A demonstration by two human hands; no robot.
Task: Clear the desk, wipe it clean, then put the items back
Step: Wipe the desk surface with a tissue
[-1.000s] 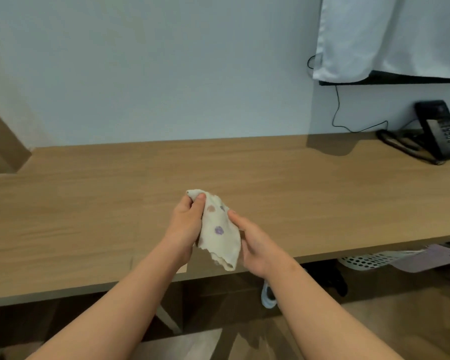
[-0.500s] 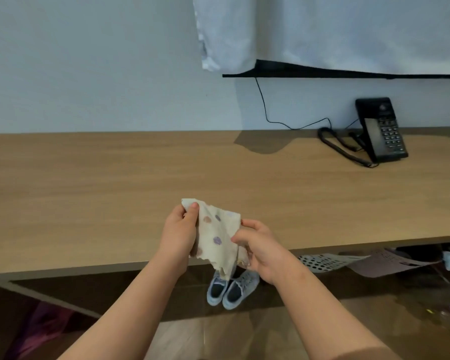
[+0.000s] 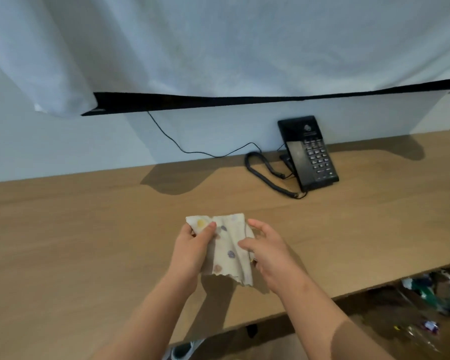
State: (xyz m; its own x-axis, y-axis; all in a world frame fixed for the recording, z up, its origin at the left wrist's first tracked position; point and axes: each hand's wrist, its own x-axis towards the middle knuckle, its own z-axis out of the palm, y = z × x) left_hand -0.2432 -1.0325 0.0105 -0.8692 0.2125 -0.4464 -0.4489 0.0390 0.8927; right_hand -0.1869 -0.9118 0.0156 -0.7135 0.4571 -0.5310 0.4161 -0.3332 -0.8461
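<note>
Lighting even and moderately bright, from overhead. Soft shadows lie on the desk (image 3: 89, 229) beneath the draped sheet (image 3: 218, 48). Straight edges bow toward the borders; detail slightly soft, lower-right corner blurred.

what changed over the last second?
View swung right toward the phone; hands carried the cloth forward over the desk and spread it wider. Left hand keeps its grip on the top corner; right hand at the other edge, grip unclear. Phone unmoved.

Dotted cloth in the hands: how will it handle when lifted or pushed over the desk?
Likely floppy: the cloth folds and hangs below the left hand pinching its corner. Probably light, since a pinch holds it. Pushed on the desk, it may bunch up.
</note>
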